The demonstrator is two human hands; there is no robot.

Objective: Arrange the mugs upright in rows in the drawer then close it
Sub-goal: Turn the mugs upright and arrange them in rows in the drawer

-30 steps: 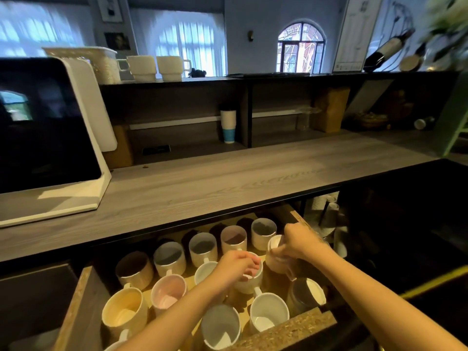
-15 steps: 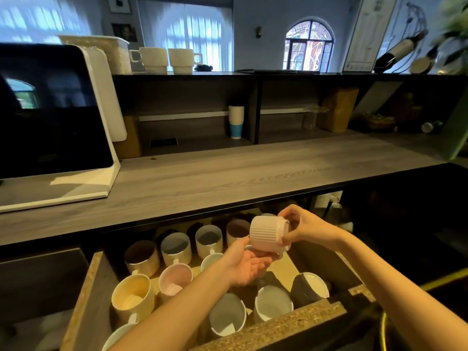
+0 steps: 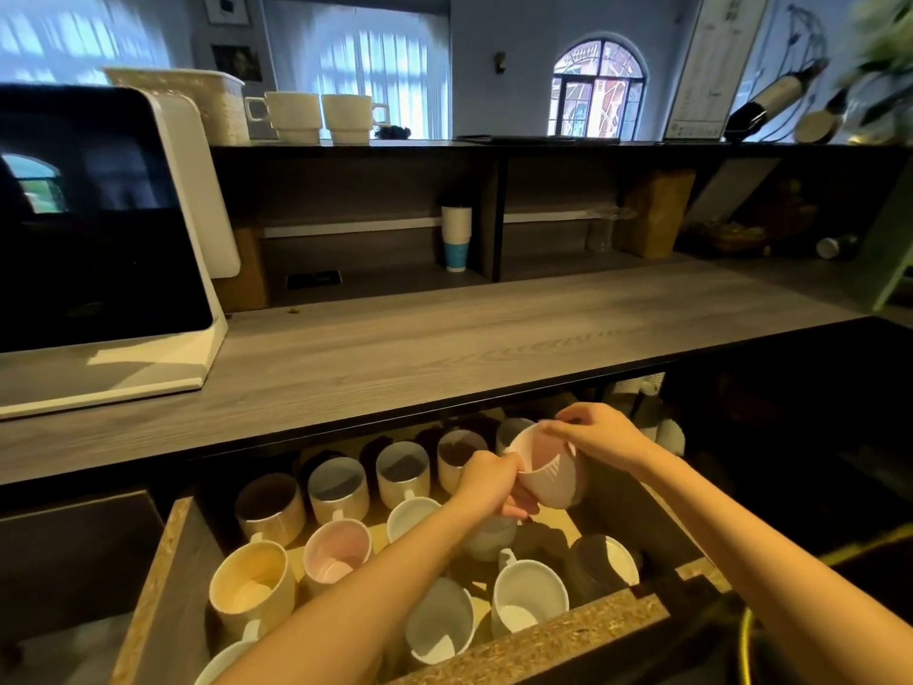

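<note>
Above the open drawer [image 3: 163, 580], the left hand [image 3: 486, 482] is gripping a tilted pink mug [image 3: 548, 469] and the right hand [image 3: 600, 432] is pinching its rim. Next, I judge, it is needing an upright free place.

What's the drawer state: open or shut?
Open. The drawer sticks out from under the counter, with its mugs exposed.

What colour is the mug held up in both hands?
The mug is pale pink, ribbed outside; the head view shows it.
</note>
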